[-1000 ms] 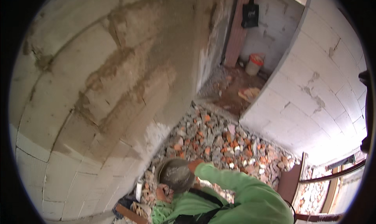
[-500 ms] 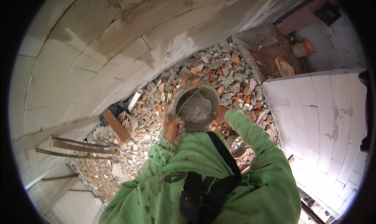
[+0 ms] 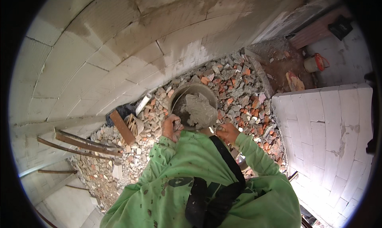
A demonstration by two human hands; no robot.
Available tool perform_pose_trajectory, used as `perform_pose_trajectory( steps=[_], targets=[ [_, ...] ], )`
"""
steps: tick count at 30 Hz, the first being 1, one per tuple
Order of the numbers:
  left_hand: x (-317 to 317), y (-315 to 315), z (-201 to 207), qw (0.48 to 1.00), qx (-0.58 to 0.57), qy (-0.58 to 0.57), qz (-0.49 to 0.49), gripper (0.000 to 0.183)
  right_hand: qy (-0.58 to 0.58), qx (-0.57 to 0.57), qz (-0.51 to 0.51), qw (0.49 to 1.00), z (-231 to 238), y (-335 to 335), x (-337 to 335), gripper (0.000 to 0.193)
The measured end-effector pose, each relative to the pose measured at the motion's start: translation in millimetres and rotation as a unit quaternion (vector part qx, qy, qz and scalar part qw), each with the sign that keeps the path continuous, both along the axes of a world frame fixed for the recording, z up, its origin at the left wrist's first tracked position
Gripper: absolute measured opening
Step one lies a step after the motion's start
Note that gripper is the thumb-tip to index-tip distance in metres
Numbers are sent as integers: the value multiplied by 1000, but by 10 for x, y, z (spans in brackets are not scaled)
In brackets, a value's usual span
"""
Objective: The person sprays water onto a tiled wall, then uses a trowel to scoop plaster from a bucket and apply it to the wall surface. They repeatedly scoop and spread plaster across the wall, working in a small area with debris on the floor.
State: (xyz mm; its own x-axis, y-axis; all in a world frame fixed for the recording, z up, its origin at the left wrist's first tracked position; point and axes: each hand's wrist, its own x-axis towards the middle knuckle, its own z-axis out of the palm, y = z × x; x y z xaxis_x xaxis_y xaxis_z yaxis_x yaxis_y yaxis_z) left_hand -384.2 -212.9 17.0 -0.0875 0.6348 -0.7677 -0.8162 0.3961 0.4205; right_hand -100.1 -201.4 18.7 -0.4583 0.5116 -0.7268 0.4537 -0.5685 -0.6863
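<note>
A round grey bucket [image 3: 172, 101] stands in front of me on broken rubble, with wet grey mortar [image 3: 199, 109] heaped inside it. My left hand [image 3: 171, 128] is closed at the near left rim of the bucket, where its thin wire handle comes down. Just outside the near right rim, my right hand [image 3: 227, 133] has its fingers curled in. Something small and pale shows beside those fingers, too unclear to name. Mortar smears cover the left fingers. A second round container [image 3: 241, 159] is partly hidden behind my right sleeve.
Brick and concrete rubble [image 3: 234, 88] covers the ground. A block wall [image 3: 131, 60] rises ahead and a lower block wall [image 3: 318, 120] stands at right. Left lie a wooden plank [image 3: 122, 127], a white pipe [image 3: 143, 103] and brown bars [image 3: 85, 144]. A red-rimmed bucket [image 3: 312, 64] sits far right.
My right hand has drawn back from the bucket's right rim toward my body. The left hand stays at the near left rim. The mortar looks heaped higher, and the view has shifted slightly.
</note>
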Motion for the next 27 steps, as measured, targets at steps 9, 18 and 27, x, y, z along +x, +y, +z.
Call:
perform_pose_trajectory(
  steps=[9, 18, 27],
  targets=[
    [-123, 106, 4, 1000, 11, 5, -10, 23, 288, 54, -451, 843, 1561, 817, 95, 25],
    [-132, 13, 48, 999, 3, 36, 31, 27, 229, 629, -649, 361, 2993, 2794, 143, 29],
    [-53, 23, 63, 998, -17, 40, 41, 25, -68, 564, -143, 810, 1485, 2548, -1094, 71]
  ],
)
